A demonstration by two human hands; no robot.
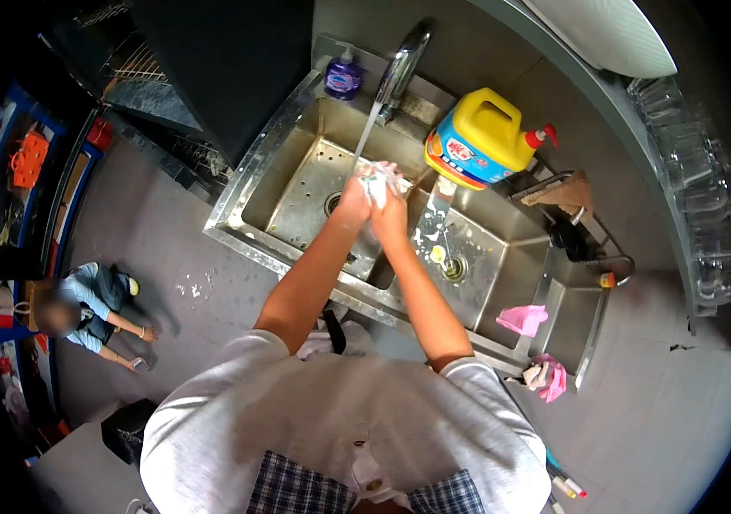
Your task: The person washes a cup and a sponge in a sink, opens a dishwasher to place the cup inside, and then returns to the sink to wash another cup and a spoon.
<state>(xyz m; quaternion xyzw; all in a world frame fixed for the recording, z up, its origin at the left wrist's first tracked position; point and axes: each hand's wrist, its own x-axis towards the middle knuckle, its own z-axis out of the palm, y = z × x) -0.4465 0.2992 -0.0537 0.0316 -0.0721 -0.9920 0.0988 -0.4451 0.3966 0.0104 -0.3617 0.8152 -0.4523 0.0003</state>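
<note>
Over the left basin of the steel double sink (250,201), my left hand (353,200) and my right hand (391,214) are brought together. Both are closed around a small white object (376,186) whose kind I cannot make out; fingers cover part of it. A stream of water runs from the chrome tap (401,68) down beside my left hand. To the right of my hands, a large yellow and blue detergent jug (479,141) with a red pump stands on the sink's back edge.
A purple soap bottle (343,77) stands left of the tap. Pink cloths (521,319) hang on the sink's right part. Glasses (691,180) line a shelf at right. At left, another person (91,300) crouches on the floor beside blue shelving.
</note>
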